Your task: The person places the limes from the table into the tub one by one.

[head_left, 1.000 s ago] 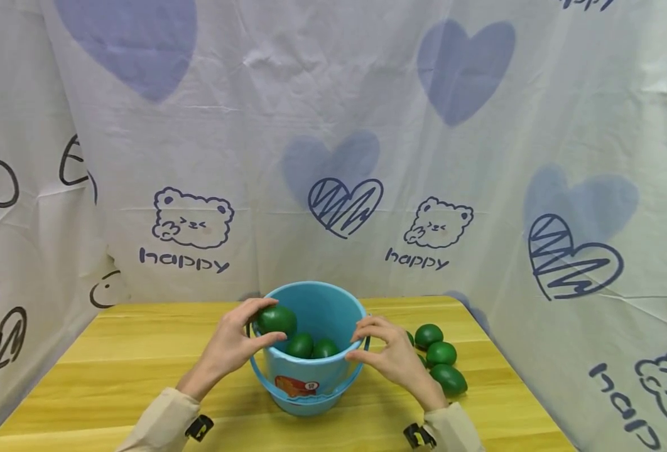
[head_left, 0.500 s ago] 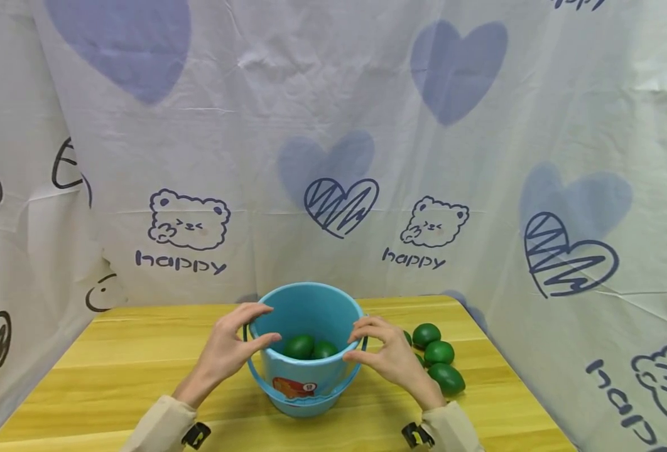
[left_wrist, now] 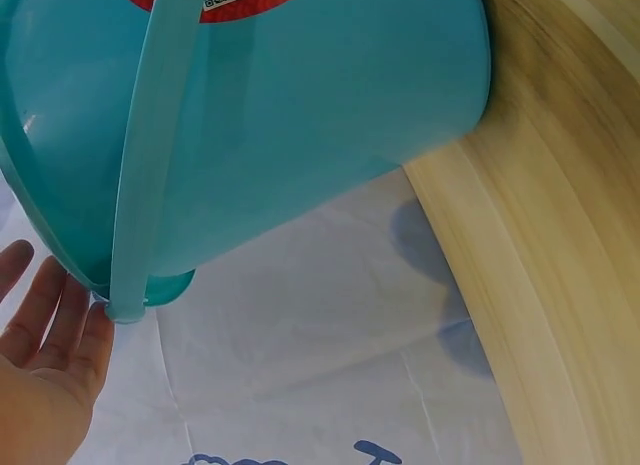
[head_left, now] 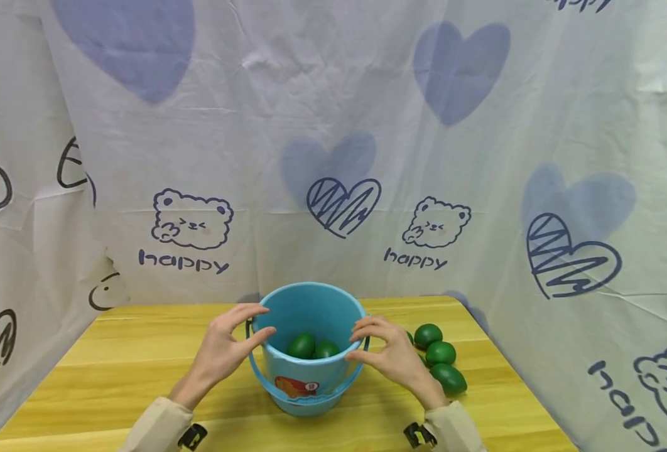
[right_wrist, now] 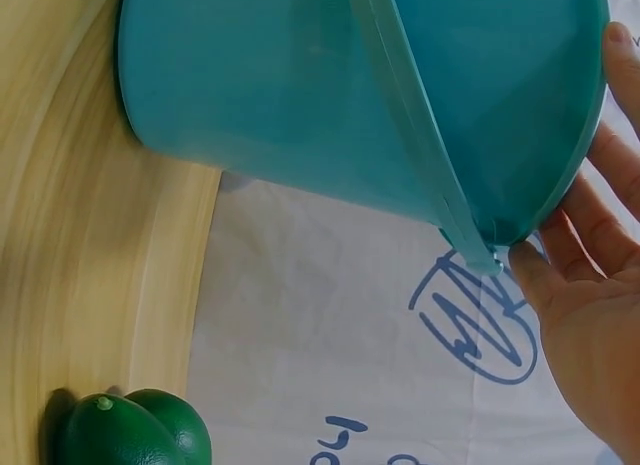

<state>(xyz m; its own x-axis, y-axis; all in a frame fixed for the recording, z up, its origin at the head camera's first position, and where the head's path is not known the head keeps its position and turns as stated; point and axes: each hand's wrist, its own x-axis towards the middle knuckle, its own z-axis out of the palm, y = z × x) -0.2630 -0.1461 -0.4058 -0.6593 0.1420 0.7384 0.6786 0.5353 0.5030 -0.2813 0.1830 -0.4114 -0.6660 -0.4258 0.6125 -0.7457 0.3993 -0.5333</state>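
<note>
A light-blue bucket (head_left: 305,383) stands upright on the table, its handle hanging down toward the near side. Inside lie dark-green, smooth oval fruits (head_left: 301,345), two of them visible. My left hand (head_left: 223,348) is at the bucket's left rim, fingers spread and thumb extended, with nothing held. In the left wrist view, its fingertips reach right to the rim by the handle joint. On the opposite side my right hand (head_left: 390,351) has its relaxed fingers and thumb at the right rim; the right wrist view shows these fingers (right_wrist: 595,225) along the rim's edge.
Several more green fruits (head_left: 448,379) lie in a cluster on the yellow wood-grain table (head_left: 102,364), to the right of the bucket behind my right wrist. A pale cloth (head_left: 311,94) printed with hearts and bears hangs behind and beside the table.
A second ago my left hand held a green fruit over the bucket's left rim; it let go and the fruit left its grasp. The hand then drew slightly left. The right hand stayed put.
</note>
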